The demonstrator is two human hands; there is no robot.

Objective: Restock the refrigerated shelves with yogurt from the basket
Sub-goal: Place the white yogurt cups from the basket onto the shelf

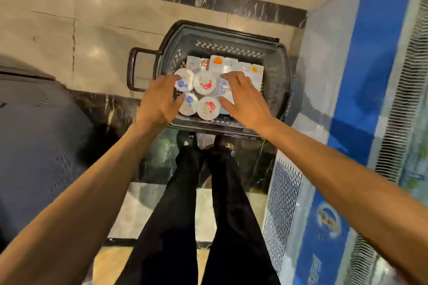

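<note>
A dark plastic basket (276, 69) was seen on the tiled floor (92, 37), just in front of the person's feet and beside a blue refrigerated unit (370, 76) on the right. The yogurt was lying inside it. Four round cups (205, 83) were counted at the near side, two with blue print on the lid and two with red print, and behind them about three flat rectangular packs (223, 62) with foil tops could be made out (more may have been hidden under the hands, so the count is not certain). The left hand (157, 102) was placed over the blue-lidded cups, with the fingers (177, 80) spread apart and not closed on anything. The right hand (243, 99) was held over the right part of the load, its fingers also apart, with the tips touching or nearly touching a white pack; no firm hold could be seen. The cups are judged to be light, with thin walls that would dent easily and foil lids that could be pierced. They should therefore be taken by the rigid rim or around the sides, not pressed on the lid. If they are chilled, some moisture may make them slippery.
</note>
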